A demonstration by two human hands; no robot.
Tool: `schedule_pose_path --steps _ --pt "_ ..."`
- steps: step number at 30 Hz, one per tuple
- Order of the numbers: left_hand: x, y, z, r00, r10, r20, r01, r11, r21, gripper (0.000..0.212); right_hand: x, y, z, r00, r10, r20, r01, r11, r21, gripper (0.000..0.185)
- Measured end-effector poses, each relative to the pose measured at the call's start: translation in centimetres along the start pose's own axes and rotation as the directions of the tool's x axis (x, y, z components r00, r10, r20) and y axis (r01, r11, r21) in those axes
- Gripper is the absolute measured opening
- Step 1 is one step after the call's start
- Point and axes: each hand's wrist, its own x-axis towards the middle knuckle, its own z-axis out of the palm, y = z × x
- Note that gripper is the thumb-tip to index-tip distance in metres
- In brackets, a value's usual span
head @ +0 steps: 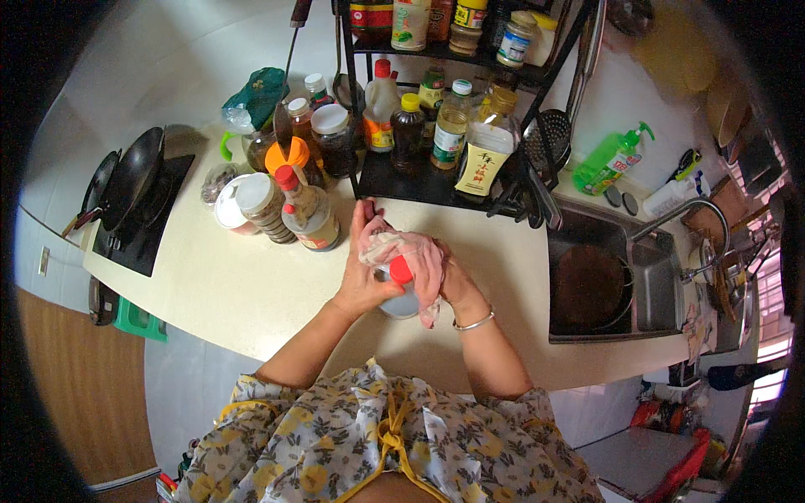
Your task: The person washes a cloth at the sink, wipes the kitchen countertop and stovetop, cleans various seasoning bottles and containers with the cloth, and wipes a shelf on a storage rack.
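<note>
A bottle with a red cap [400, 270] and a pale, translucent body [399, 306] is between my hands over the counter. My left hand [363, 280] grips it from the left, thumb pressed beside the cap. A crumpled pink and cream cloth [412, 251] drapes over the bottle's upper part. From the right, my right hand [458, 286] holds the cloth against the bottle; its fingers are mostly hidden by the cloth. The cloth also covers part of the bottle.
Left of my hands stand a red-capped sauce bottle [309, 217] and a white-lidded jar [264, 204]. Beyond is a black rack [402, 179] with several seasoning bottles. A sink [657, 276] holding a round brown pan [588, 286] lies right, a hob with woks [135, 182] far left.
</note>
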Motion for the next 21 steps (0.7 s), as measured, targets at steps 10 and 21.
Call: schedule_pose_path --steps 10,21 --pt "2.9 5.1 -2.6 0.848 0.292 0.442 -0.455 0.829 0.327 0.059 -4.3 0.9 3.6 0.947 0.305 -0.104 -0.248 0.894 0.373 0.046" --pt "-0.7 5.9 1.1 0.996 0.059 -0.064 -0.026 0.902 0.431 0.041 -3.4 -6.1 5.6 0.624 0.626 -0.468 -0.547 0.777 0.309 0.031"
